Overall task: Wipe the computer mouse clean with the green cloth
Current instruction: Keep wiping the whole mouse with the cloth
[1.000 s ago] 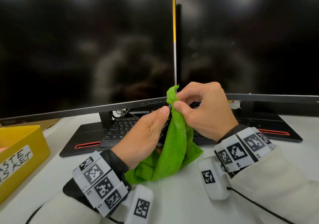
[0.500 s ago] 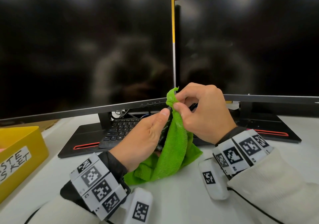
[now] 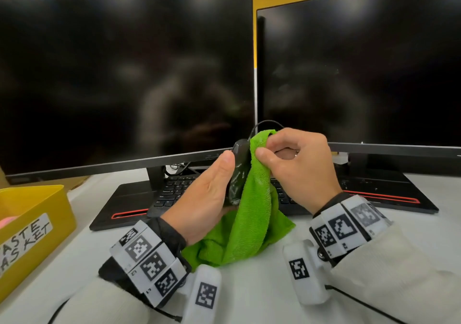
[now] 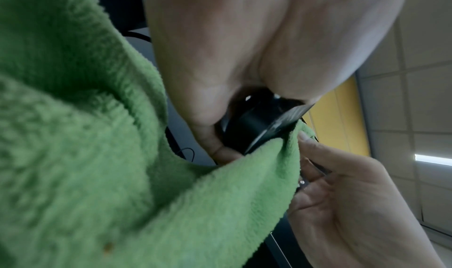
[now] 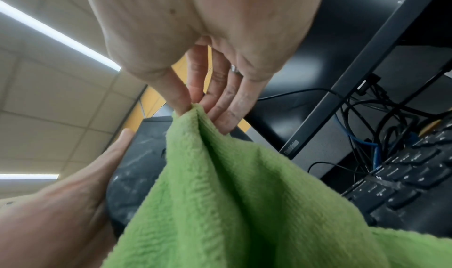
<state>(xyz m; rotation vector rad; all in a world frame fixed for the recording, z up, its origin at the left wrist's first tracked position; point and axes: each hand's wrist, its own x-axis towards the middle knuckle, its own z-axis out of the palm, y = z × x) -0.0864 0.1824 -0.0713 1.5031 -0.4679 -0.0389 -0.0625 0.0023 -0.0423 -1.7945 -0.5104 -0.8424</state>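
Between the two dark monitor screens and the person's chest, lifted clear of the white surface (image 3: 249, 296), the left hand (image 3: 207, 199) grips a black wired computer mouse (image 3: 239, 171) stood nearly on end, thumb along one side and fingers curled round the other. Pale smears show on its shell in the right wrist view, so it looks only partly cleaned. At its right flank, the right hand (image 3: 299, 169) pinches a fold of the fuzzy green microfibre cloth (image 3: 252, 214) between thumb and fingertips, pressing it against the mouse near its cable end; the rest of the cloth hangs down and pools on the surface under the left wrist. Judging by this, the wiping step is under way, at the upper side of the mouse. A sensible next move would be to draw the pinched cloth down along the smeared shell while the left hand keeps it firm, then turn the mouse to reach the faces covered by the left fingers. Beyond lies a black keyboard (image 3: 174, 191), and a yellow basket (image 3: 32, 224) sits well off to the left.
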